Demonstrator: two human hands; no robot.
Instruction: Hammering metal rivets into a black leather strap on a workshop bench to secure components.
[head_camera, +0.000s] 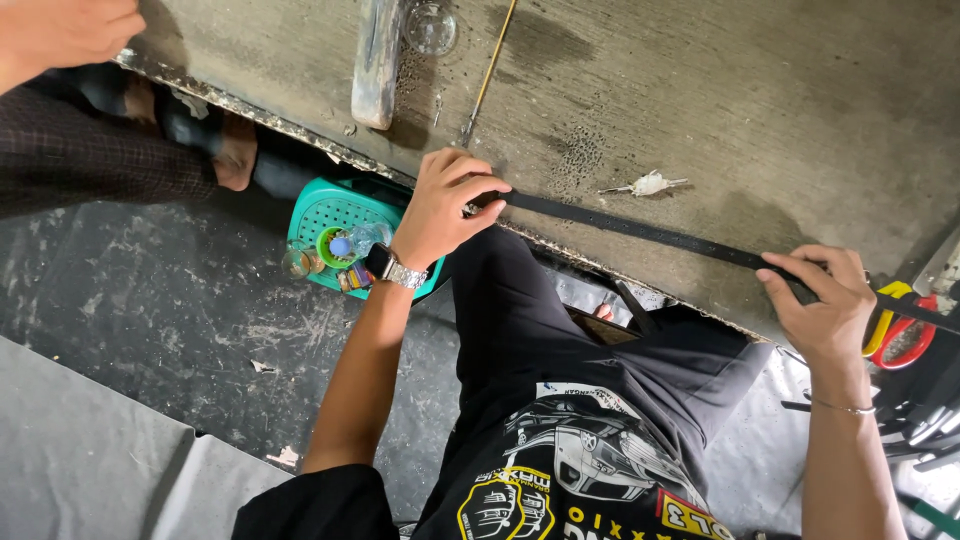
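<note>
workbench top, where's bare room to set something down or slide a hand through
Bare room lies on the workbench beyond the black strap, right of the thin yellow rod, with only a white scrap there. The left hand and right hand pin the strap near the bench edge. It is crowded by the scissors at right.

You have one view only, from the camera on your head, looking steeply down past your chest and lap. It sits close: your forearms run up from the bottom edge, the left hand (445, 205) near centre, the right hand (822, 300) at 3 o'clock. The desk (760, 100) fills the frame from 12 to 3 o'clock, the floor (150, 330) from 7 to 9 o'clock.
</note>
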